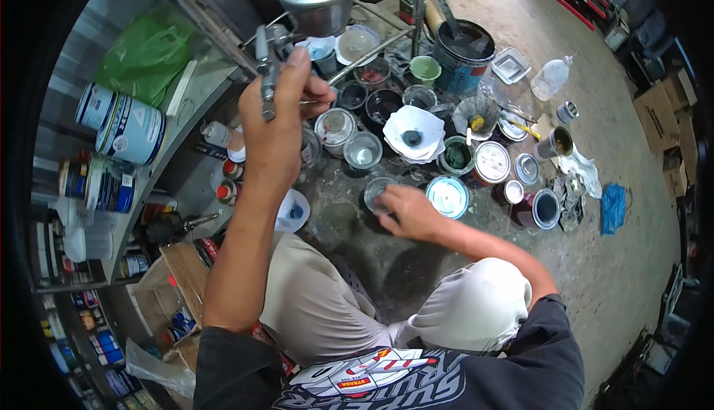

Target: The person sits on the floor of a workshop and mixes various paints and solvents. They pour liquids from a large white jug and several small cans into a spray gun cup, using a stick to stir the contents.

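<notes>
My left hand (279,113) is raised at the upper left, its fingers wrapped round a spray gun (266,75). On top of the gun sits a shiny metal paint cup (316,1). Low over the floor, my right hand (409,211) grips a small clear plastic cup (377,191) by its right side. White paper (414,129), opened out like a filter with a dark bluish spot at its middle, lies over a container beyond that hand. Just right of the hand is a tin lid or can with a light blue top (447,197).
Paint tins and cups crowd the floor ahead, among them a large dark paint bucket (465,53) and a white-topped tin (491,162). Shelving with a green plastic bag (145,53) and cans (132,133) stands at left. A cardboard box (186,269) is beside my left arm.
</notes>
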Motion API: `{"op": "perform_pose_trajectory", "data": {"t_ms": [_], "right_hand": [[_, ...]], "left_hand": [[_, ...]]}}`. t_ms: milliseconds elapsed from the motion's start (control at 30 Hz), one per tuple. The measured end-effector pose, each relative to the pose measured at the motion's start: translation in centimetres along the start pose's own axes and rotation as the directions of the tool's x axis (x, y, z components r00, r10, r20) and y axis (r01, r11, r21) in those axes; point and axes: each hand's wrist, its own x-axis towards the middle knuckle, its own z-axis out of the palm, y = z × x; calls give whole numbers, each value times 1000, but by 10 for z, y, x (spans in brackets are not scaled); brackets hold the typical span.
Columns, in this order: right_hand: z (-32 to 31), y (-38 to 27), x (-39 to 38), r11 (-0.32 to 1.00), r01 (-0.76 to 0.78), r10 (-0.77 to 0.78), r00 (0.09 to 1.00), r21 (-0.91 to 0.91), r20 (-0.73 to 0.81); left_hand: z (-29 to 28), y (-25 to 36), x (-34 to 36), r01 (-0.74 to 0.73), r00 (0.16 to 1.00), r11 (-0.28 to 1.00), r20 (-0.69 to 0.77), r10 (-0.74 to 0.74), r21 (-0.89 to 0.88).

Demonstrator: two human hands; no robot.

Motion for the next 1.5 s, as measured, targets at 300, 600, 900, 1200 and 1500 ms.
{"op": "perform_pose_trajectory", "data": {"t_ms": [300, 600, 900, 1200, 1500], "right_hand": [[-21, 41, 131, 666, 263, 48, 918, -698, 393], [-13, 11, 85, 889, 98, 214, 776, -448, 594], [7, 7, 47, 805, 316, 110, 751, -502, 651], [6, 26, 119, 698, 189, 78, 939, -690, 336], [-5, 35, 148, 753, 90, 281, 851, -651, 443]], "left_hand": [[-5, -2, 10, -61, 998, 997, -5, 61, -55], [-29, -9, 18, -105, 994, 984, 9, 108, -144], [-27, -5, 21, -131, 991, 979, 0, 133, -157], [-32, 0, 19, -115, 993, 974, -21, 113, -196], [-38, 3, 16, -123, 992, 977, -28, 120, -174]]}}
